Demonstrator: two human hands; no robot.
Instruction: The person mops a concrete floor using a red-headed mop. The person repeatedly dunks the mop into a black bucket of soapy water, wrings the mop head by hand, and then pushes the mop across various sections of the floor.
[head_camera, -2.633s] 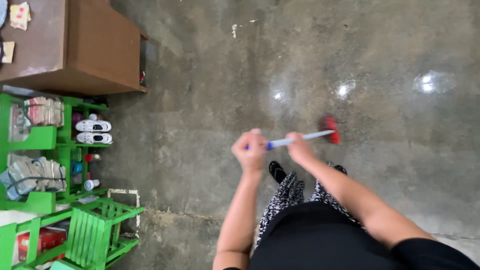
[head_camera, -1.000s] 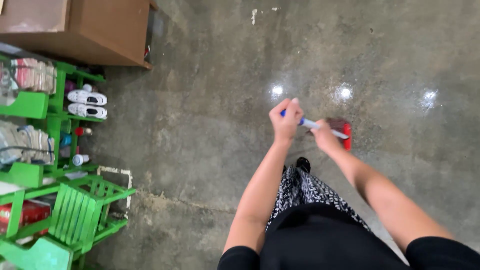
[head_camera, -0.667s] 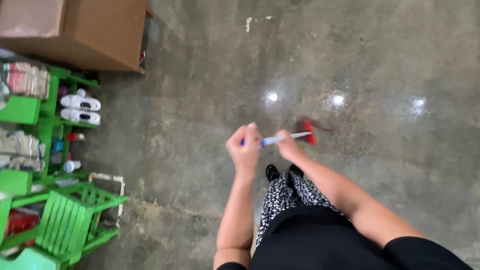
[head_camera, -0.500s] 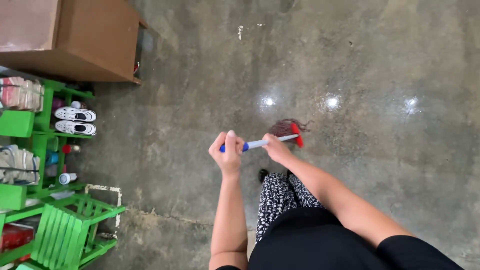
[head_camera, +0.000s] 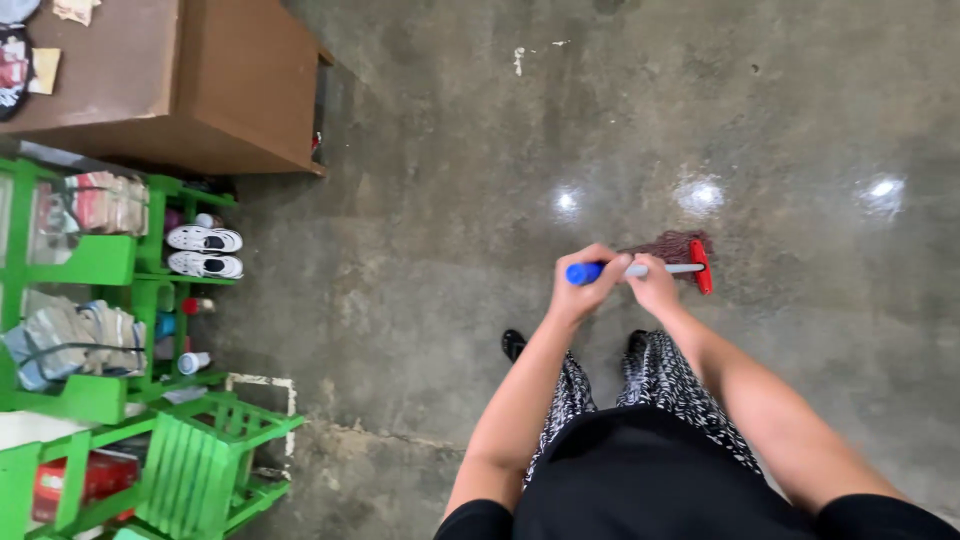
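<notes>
Your left hand (head_camera: 585, 285) is closed around the blue-capped top of the mop handle (head_camera: 640, 270), and your right hand (head_camera: 655, 285) is wrapped around the pale shaft just beyond it. The mop head (head_camera: 680, 248), dark reddish strands on a red clamp, rests on the grey concrete floor (head_camera: 450, 200) just ahead of your feet. A green shelf rack (head_camera: 130, 290) stands well off to the left, below a brown bench (head_camera: 200, 90).

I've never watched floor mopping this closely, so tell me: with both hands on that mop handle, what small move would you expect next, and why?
Probably a short pull of the mop head back toward the feet. The left hand grips the handle near its blue end and the right hand just below it, and the head lies on the concrete floor ahead of the person, so drawing it in looks the natural stroke.
</notes>
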